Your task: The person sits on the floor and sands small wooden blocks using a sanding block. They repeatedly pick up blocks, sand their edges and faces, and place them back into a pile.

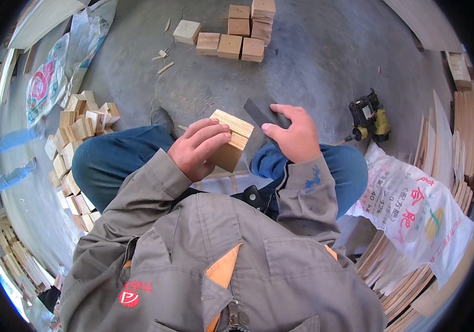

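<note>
Grey jacket chest (231, 265) is filling the near view. Left hand (198, 148) is clamping the wood block (231, 139) over my knees, fingers pressed together on top. Right hand (295, 134) is pinching a dark flat strip (262, 112) at 1 o'clock. Loose grip could drop the block. Concrete floor (314, 61); block piles at 12 and 9.

We are viewing the block (230, 139) lying centrally: block pile (76, 149) sitting to its left, nail gun (368, 117) to its right, stacked blocks (237, 34) lying beyond it.
</note>
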Demonstrator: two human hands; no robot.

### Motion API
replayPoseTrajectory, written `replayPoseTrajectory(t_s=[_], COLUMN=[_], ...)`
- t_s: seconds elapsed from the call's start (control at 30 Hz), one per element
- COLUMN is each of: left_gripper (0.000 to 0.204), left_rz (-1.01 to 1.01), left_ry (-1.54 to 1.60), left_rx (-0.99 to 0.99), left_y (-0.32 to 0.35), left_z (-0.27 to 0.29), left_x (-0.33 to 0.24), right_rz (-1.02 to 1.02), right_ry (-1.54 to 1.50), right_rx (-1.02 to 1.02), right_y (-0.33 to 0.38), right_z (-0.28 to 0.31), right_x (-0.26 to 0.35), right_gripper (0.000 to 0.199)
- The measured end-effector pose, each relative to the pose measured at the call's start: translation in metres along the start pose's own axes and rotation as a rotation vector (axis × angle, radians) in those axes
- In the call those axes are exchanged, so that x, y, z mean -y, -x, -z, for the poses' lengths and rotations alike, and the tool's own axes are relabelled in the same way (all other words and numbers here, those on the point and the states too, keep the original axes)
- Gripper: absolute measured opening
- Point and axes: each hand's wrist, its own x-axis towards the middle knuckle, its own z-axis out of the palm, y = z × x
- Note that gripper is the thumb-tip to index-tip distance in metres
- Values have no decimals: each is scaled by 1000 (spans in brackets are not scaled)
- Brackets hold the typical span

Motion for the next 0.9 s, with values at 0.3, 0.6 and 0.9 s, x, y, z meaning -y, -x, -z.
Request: replayPoseTrajectory(t_s=[0.3, 0.6, 0.9], left_gripper=[79, 88, 77], left_rz=[-25, 139, 1143], left_ry=[2, 136, 1502], left_rx=[68, -182, -544], left_y=[7, -1, 17], left_z=[-6, -3, 5], left_x=[3, 4, 47], right_rz=[-110, -192, -110], right_ry=[46, 23, -418], right_rx=[177, -33, -199], right_y=[-7, -9, -15], right_z=[-15, -11, -35], right_x=[4, -11, -9], right_gripper=[45, 53, 61])
